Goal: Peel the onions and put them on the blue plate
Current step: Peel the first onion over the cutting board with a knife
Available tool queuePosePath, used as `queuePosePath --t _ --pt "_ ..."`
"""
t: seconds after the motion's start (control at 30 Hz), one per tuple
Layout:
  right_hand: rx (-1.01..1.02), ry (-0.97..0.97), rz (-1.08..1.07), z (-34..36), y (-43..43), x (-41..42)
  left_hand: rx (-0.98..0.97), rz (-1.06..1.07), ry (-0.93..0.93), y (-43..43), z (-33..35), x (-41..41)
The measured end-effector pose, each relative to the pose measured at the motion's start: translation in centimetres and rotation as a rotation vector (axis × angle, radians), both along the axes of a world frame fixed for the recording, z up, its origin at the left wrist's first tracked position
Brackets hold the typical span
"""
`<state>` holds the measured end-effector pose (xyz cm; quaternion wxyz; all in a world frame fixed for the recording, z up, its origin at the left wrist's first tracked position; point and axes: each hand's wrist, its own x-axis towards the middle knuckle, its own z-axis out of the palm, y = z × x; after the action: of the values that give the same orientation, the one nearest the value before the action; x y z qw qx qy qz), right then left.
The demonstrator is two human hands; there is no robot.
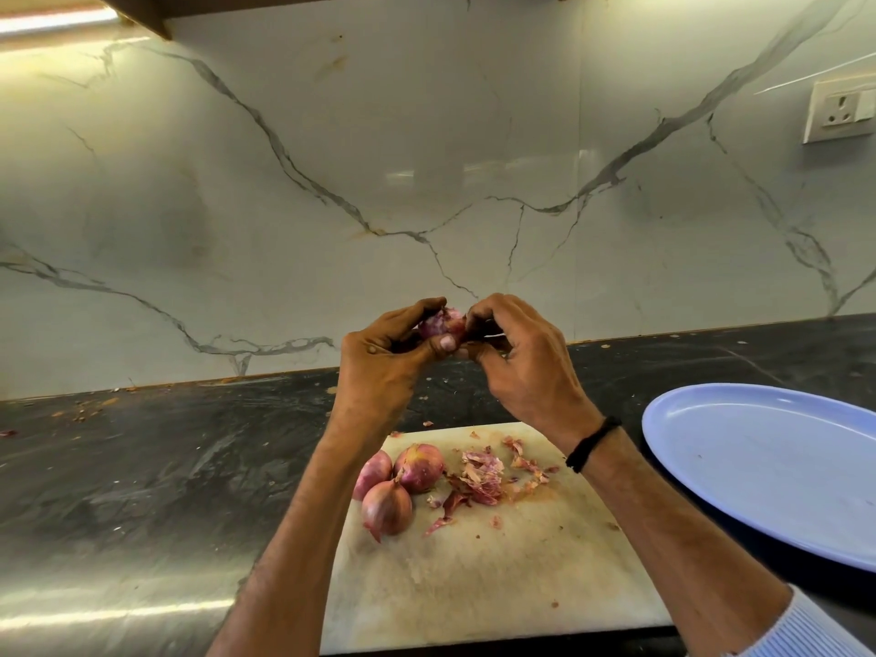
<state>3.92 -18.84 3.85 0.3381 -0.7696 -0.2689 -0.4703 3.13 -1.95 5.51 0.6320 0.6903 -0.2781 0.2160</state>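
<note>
I am holding the onion [441, 324] up in the air above the far edge of the cutting board [474, 585]. My left hand [379, 367] is curling round it, thumb pressing on its near side. My right hand [516, 367] is pinching at the skin on its right end (something dark is showing between those fingers, and I cannot tell what it is).

I am judging the onion light and firm, its dry skin papery and brittle and the flesh beneath slippery. Gripping round the belly and tearing from the tip seems best.

Three more onions [386, 507] are lying skin-on at the board's left, with a heap of peels [483, 471] just beside them. The blue plate [758, 467] is sitting to the right, bare where I can see it. I am finding no brand, label or writing anywhere, not even on the wall socket [841, 111].
</note>
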Motion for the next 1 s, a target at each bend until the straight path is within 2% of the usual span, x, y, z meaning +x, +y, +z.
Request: queuePosePath --t 0.17,0.33,0.6,0.7,0.87,1.0 --pt "0.092 0.064 0.073 0.4 0.1 -0.5 -0.035 -0.010 0.011 0.0 0.1 0.1" --pt "0.096 0.051 0.108 0.7 0.2 -0.5 -0.041 -0.021 0.016 -0.1 0.1 -0.1" --pt "0.284 0.179 0.238 0.6 0.1 -0.3 -0.007 -0.044 0.018 0.0 0.2 -0.2" --pt "0.247 0.138 0.181 0.5 0.2 -0.1 0.018 -0.031 0.019 0.2 0.0 -0.1" --pt "0.126 -0.041 -0.031 0.0 0.6 0.0 0.016 -0.021 0.027 -0.1 0.0 -0.2" --pt "0.035 -0.071 -0.054 -0.4 0.9 0.1 -0.057 -0.005 0.041 -0.3 0.2 -0.4"
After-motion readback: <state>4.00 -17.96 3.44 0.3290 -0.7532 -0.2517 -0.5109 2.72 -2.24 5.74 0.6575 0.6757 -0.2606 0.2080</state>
